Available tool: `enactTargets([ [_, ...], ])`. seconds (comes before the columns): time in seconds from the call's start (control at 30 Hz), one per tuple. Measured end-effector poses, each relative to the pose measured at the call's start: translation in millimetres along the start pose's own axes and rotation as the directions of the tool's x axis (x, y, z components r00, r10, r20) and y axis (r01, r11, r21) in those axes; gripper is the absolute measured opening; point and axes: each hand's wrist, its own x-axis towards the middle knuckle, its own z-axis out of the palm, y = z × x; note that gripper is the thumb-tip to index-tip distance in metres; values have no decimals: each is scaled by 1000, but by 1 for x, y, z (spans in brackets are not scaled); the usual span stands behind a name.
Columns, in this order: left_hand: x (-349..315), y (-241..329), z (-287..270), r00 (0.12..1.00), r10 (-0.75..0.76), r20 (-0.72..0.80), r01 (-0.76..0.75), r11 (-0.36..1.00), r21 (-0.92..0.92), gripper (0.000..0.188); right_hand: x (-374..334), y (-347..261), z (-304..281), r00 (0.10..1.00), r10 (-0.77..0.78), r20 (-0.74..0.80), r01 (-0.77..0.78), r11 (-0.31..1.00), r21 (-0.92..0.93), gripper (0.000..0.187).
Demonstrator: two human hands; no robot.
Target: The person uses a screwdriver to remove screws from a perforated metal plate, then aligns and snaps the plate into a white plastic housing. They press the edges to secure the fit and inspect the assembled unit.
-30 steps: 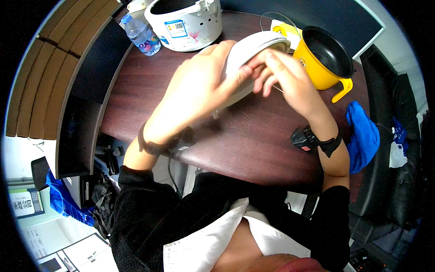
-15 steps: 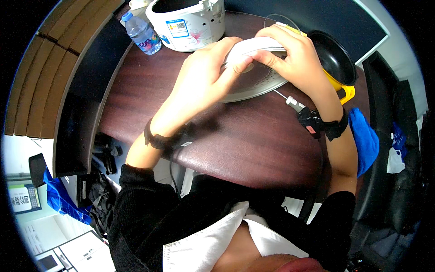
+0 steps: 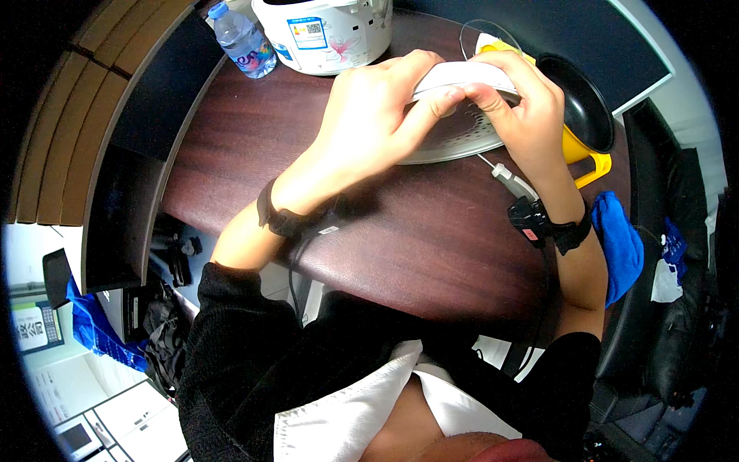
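Observation:
Both my hands grip a round white perforated tray that looks like a steamer insert, held tilted above the table. My left hand is closed round its left side, with the thumb along the near face of the thick white rim. On the other side my right hand is closed over the rim, its thumb tip close to the left thumb. Below the thumbs show rows of small holes and a pale lower edge. Just behind my left hand stands a white rice cooker with a flower print, its top open.
A water bottle stands left of the cooker. At the right are a black pan, a yellow handled container and a clear round lid. A white cable plug lies near my right wrist, and a blue cloth hangs at the table's right edge.
Both hands have shifted slightly right with the tray, still holding it, and the thumbs have come nearer each other. The view has moved a little.

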Motion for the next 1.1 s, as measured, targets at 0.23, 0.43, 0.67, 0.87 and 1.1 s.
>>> enactTargets([
  [0.23, 15, -11, 12, 987, 78, -143, -72, 996, 47, 30, -4, 3, -1, 994, 82, -74, -84, 996, -35, 34],
  [0.43, 28, -7, 18, 946, 79, -315, -68, 997, 49, 31, 5, -8, -21, 953, 229, 199, -197, 966, -168, 39],
  [0.67, 31, -5, 28, 949, 77, -305, -39, 991, 129, 31, 9, -3, -32, 875, 271, 400, -252, 962, -100, 40],
  [0.87, 33, -11, 35, 917, 175, -359, -111, 975, 193, 31, 2, -6, -29, 939, 199, 282, -144, 968, -205, 37],
  [1.1, 34, -14, 40, 911, 162, -380, -78, 971, 226, 33, -1, -7, -24, 967, 161, 196, -131, 979, -154, 34],
])
